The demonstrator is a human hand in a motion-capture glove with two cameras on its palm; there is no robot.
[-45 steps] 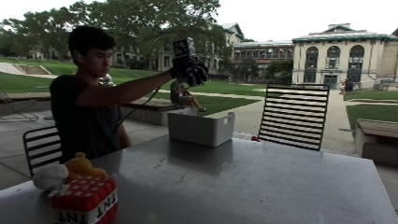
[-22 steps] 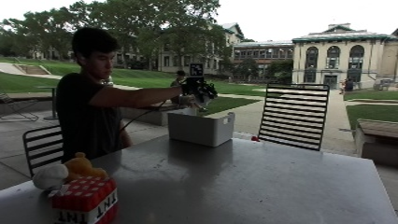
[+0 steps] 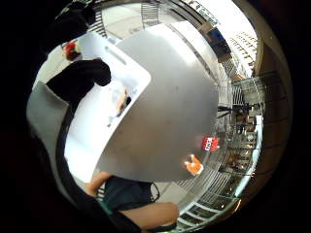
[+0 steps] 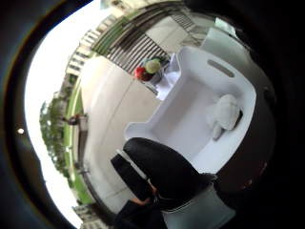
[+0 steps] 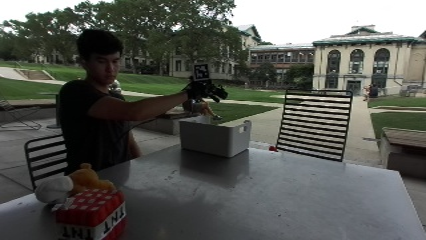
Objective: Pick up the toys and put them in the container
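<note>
Under the hand (image 5: 203,91), in its black cloth glove, the container (image 5: 214,136) looks like smooth matt white plastic. The counter (image 5: 266,195) is dull brushed metal with a faint sheen. Far from the hand, the TNT block (image 5: 91,216) and toys (image 5: 66,182) look like soft plush.

Your right arm reaches out nearly level, gloved right hand (image 5: 203,91) poised directly above the white container (image 5: 214,135); finger curl can't be resolved.
</note>
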